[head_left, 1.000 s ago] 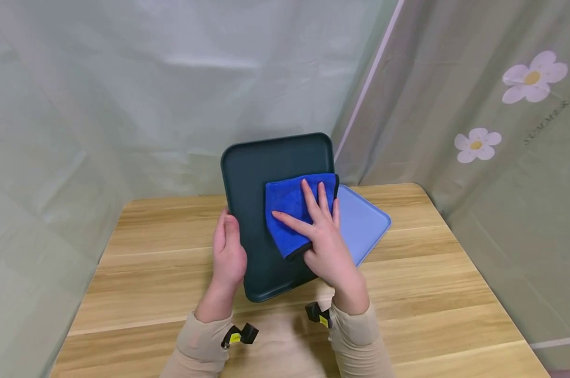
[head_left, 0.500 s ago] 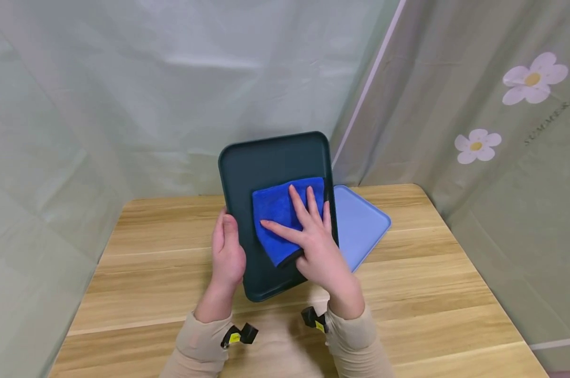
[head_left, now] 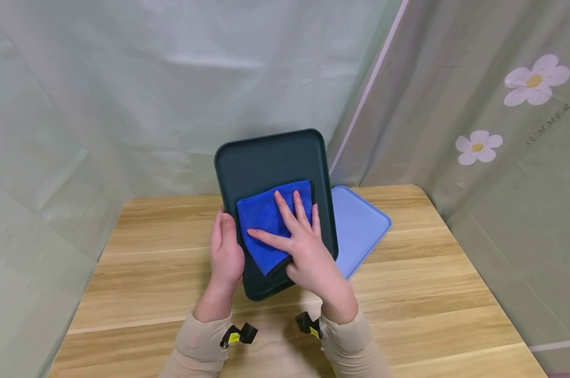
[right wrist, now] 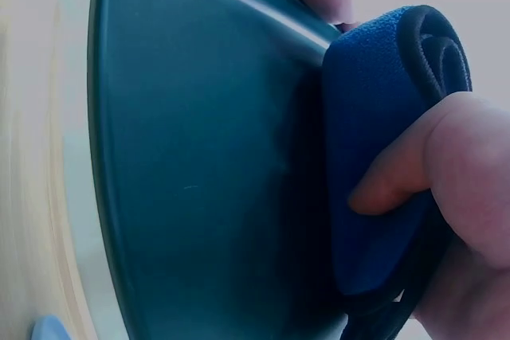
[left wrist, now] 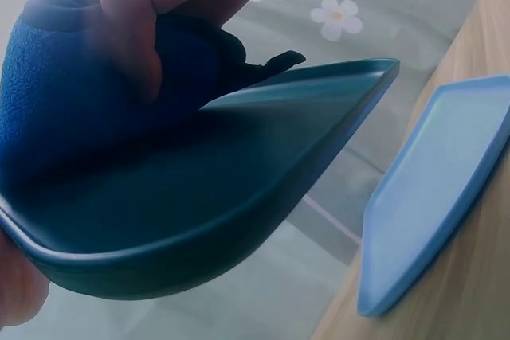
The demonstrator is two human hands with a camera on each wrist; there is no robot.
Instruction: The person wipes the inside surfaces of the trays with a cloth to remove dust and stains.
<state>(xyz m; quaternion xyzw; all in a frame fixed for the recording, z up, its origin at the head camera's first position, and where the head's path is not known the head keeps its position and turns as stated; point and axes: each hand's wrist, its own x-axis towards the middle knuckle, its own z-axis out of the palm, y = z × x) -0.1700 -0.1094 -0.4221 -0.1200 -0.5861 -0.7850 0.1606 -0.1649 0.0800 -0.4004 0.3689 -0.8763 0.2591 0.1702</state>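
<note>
My left hand [head_left: 227,254] grips a dark green rectangular tray [head_left: 271,157] by its left side, with the thumb along the rim and most fingers hidden behind. The tray is held up and tilted above the table. A folded blue cloth [head_left: 266,210] with black edging lies against its inner face. My right hand [head_left: 306,252] presses the cloth there with straight, spread fingers. In the right wrist view the cloth [right wrist: 370,101] shows its rolled fold, with a digit of the right hand [right wrist: 466,169] bent against it. The left wrist view shows the green tray [left wrist: 263,149] edge-on.
A light blue tray [head_left: 360,223] lies on the wooden table [head_left: 431,294] to the right, partly behind the green tray. A pale curtain [head_left: 195,79] stands behind the table, and one with flower prints [head_left: 478,148] borders the right. A small black camera sits at each wrist.
My right hand has slid the blue cloth left and downward across the green tray. The left hand stays almost in place, while the green tray shifts slightly left.
</note>
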